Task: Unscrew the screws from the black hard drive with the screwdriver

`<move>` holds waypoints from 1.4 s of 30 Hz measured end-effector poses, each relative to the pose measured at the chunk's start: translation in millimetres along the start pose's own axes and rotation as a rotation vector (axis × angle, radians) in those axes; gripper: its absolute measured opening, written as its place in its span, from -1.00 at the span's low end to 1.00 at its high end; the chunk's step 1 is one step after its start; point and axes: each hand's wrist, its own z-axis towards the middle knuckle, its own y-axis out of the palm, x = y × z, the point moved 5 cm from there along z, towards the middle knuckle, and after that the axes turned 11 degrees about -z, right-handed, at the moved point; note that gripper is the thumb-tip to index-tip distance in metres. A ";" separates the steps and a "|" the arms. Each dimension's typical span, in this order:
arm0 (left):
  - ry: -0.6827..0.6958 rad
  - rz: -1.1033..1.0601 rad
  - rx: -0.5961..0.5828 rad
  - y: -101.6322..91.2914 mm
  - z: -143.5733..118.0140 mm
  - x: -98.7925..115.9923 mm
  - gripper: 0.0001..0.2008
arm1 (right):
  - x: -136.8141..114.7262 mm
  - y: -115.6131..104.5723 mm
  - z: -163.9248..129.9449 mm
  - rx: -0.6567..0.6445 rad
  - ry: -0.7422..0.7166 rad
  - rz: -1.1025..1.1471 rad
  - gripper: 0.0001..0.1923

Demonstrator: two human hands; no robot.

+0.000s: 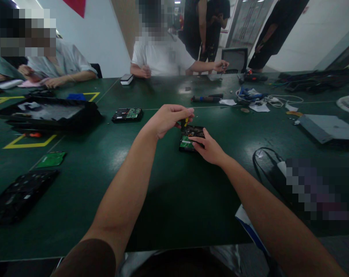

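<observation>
My left hand (168, 119) pinches a yellow-handled screwdriver (186, 122) upright over the hard drive (191, 138) lying mid-bench (162, 200); my right hand (210, 148) lies on the drive's near edge, fingers loosely spread. If the tip tilts, I judge it could slip onto the green board.

From my feed the room looks dim and greenish; ceiling lights glare in soft patches on the desk (174, 215), edges bow with wide-angle distortion, far figures are soft, and shadows stay faint
</observation>
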 end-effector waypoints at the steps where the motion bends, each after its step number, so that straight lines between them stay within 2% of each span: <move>1: -0.008 -0.011 -0.004 0.3 -0.4 -0.2 -0.75 | 0.1 0.1 0.0 0.002 -0.004 -0.002 -0.58; 13: -0.076 -0.138 -0.036 2.2 -1.4 -2.8 -0.80 | 0.9 0.5 0.1 0.005 -0.002 -0.008 -0.58; 17: -0.124 -0.212 -0.082 2.5 1.5 -8.6 -0.81 | -1.0 -1.1 -0.3 -0.010 0.007 -0.011 -0.57; 20: -0.156 -0.247 -0.061 2.1 5.0 -14.0 -0.80 | -2.6 -1.9 -0.4 -0.012 0.000 -0.009 -0.57; 25: -0.127 -0.173 -0.045 0.5 7.1 -15.3 -0.71 | -1.8 -1.3 0.2 -0.012 0.004 -0.007 -0.58; 28: -0.064 -0.066 -0.013 -2.9 7.6 -13.3 -0.67 | -1.5 -0.9 0.7 -0.015 0.002 -0.014 -0.57; 34: -0.013 0.035 0.070 -5.4 9.0 -12.2 -0.70 | -1.6 -1.0 0.6 -0.011 -0.006 -0.020 -0.57; 42: 0.034 0.026 0.022 0.0 5.5 -6.1 -0.77 | -2.1 -1.3 0.6 -0.016 -0.001 -0.015 -0.57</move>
